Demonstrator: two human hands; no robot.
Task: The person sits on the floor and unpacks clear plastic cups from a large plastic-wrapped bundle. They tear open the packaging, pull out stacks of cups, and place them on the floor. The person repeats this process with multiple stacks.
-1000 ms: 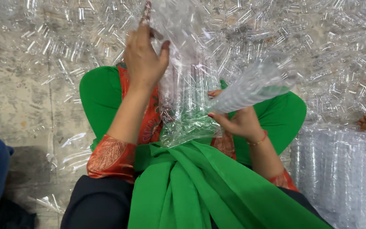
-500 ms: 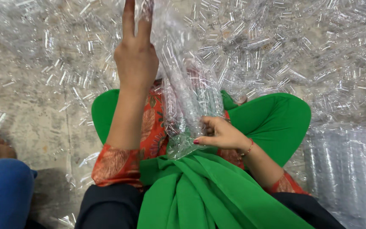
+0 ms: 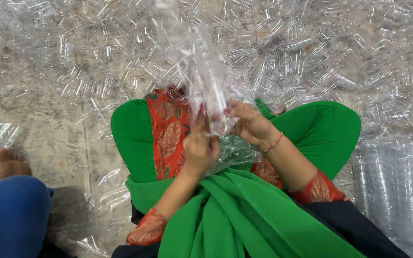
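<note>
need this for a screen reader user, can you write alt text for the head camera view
Seen from above, a seated person in green trousers and an orange patterned top holds a clear plastic bag upright over the lap, left hand and right hand gripping its lower part. Small clear plastic tubes litter the stone floor around them, and another person's blue-clad leg and bare foot show at the left edge.

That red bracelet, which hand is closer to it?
Right. The red bracelet sits on the wrist of the right hand, which grips the clear plastic bag. The left hand holds the bag from the other side, farther away.
</note>
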